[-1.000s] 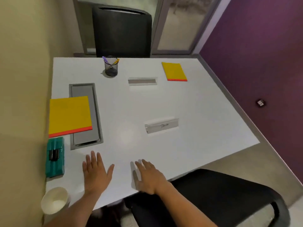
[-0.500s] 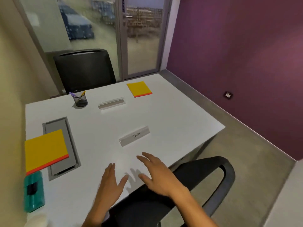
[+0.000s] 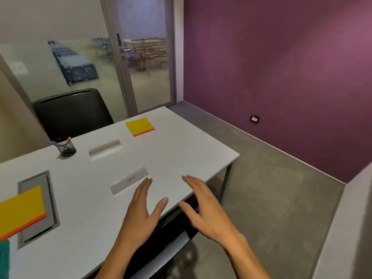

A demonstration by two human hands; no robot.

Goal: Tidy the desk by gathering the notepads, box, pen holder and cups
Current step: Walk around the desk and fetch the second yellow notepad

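Note:
On the white desk point(image 3: 181, 154) a small yellow notepad with an orange edge point(image 3: 140, 126) lies at the far side. A larger yellow notepad point(image 3: 21, 208) lies at the left edge, cut off by the frame. A black mesh pen holder point(image 3: 66, 148) with pens stands at the far left. A teal box point(image 3: 4, 256) shows only a corner at the bottom left. My left hand point(image 3: 142, 214) and my right hand point(image 3: 203, 206) hover open over the desk's near edge, holding nothing. No cup is in view.
Two clear name plates lie on the desk, one near my left fingertips point(image 3: 128, 180) and one further back point(image 3: 104, 148). A grey cable hatch point(image 3: 50, 198) is set into the desktop. A black chair point(image 3: 72, 113) stands behind the desk; another sits below my hands.
The view has swung up and to the right, so the cup has left the frame and the teal box is nearly gone. Both hands have lifted off the desk and moved right, still open.

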